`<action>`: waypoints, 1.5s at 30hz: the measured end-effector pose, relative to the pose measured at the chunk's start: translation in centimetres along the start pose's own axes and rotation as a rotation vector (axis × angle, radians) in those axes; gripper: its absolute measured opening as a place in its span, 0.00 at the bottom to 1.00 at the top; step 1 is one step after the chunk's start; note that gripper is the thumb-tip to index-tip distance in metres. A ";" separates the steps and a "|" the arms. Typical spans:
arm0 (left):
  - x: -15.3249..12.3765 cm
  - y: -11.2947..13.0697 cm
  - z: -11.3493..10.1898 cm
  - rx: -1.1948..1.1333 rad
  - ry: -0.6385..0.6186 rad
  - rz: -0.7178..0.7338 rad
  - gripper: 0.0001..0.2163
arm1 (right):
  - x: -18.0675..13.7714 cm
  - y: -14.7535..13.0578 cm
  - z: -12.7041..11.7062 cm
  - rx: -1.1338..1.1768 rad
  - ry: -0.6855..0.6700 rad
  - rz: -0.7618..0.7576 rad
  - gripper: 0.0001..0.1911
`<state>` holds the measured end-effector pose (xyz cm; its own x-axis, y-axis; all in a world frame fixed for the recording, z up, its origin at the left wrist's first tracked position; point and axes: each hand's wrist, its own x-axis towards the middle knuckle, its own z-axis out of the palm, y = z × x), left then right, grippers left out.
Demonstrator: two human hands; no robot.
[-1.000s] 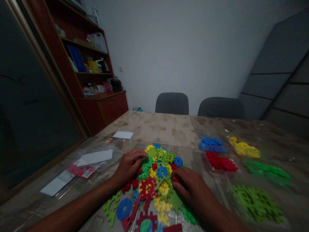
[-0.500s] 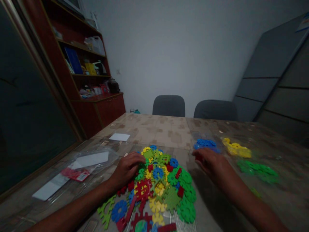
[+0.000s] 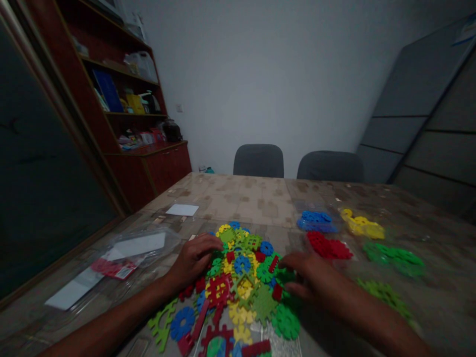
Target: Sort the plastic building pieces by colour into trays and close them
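The pile of plastic pieces [image 3: 242, 266] lies on the table [image 3: 256, 193]. The right hand [image 3: 312, 276], earlier over the red pieces [image 3: 329, 246], has returned beside it, thumb and fingers apart; whether the curled left hand [image 3: 194, 259] pinches anything cannot be told. The red packet's label [image 3: 125, 271] is illegible.

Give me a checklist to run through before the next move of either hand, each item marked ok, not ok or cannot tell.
1. Right hand at the right side of the mixed pile: ok.
2. Right thumb and forefinger spread apart: ok.
3. Right grip on a piece: cannot tell; green shows by the fingertips, but contact is unclear.
4. Left hand at the pile's left side: ok; whether it holds anything cannot be told.
5. Blue group, yellow group and red group each of one colour: ok, as far as visible.
6. Light green group in full view: not ok; the right forearm covers part.
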<state>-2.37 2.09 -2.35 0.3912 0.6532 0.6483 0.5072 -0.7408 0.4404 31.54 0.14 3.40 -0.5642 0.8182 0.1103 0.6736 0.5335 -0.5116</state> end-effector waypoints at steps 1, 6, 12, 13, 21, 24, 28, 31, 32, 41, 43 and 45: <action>0.0 0.0 0.0 0.001 -0.002 -0.001 0.13 | -0.1 -0.9 0.9 0.014 -0.045 -0.011 0.12; 0.1 0.0 0.0 -0.009 -0.015 0.010 0.12 | 0.4 -2.7 3.3 0.025 -0.056 -0.018 0.12; 0.1 -0.1 0.1 -0.001 -0.033 -0.002 0.12 | 0.8 0.0 0.6 -0.085 -0.023 -0.033 0.07; 0.1 -0.1 0.1 0.002 -0.035 -0.006 0.12 | 0.6 0.9 -0.2 -0.151 0.016 0.010 0.06; 0.2 0.2 -0.1 0.005 -0.031 -0.017 0.13 | -0.2 7.0 -5.9 -0.382 0.248 0.298 0.14; 0.2 0.2 -0.1 -0.004 -0.027 -0.009 0.13 | 0.2 6.0 -5.9 -0.328 0.246 0.272 0.11; 0.2 0.1 -0.1 -0.014 -0.019 0.005 0.13 | 0.6 3.5 -3.5 -0.145 0.125 0.096 0.10; 0.1 0.0 -0.1 -0.018 -0.018 0.011 0.13 | 0.6 2.3 -0.2 -0.071 0.094 0.057 0.13; 0.1 0.0 0.0 -0.020 -0.020 0.013 0.13 | 0.5 2.1 0.9 -0.070 0.103 0.068 0.16; 0.2 0.9 0.1 -0.045 -0.086 0.094 0.12 | 0.9 0.2 3.9 -0.222 -0.045 0.231 0.22; 0.3 0.9 0.2 -0.048 -0.095 0.118 0.12 | 1.2 0.1 3.0 -0.179 -0.090 0.199 0.23; 0.3 0.9 0.2 -0.046 -0.093 0.123 0.12 | 1.3 0.3 1.9 -0.135 -0.123 0.176 0.18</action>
<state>-1.66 1.64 -1.91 0.5189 0.5672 0.6396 0.4163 -0.8211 0.3904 30.05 0.98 1.76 -0.4807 0.8732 -0.0796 0.8198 0.4154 -0.3942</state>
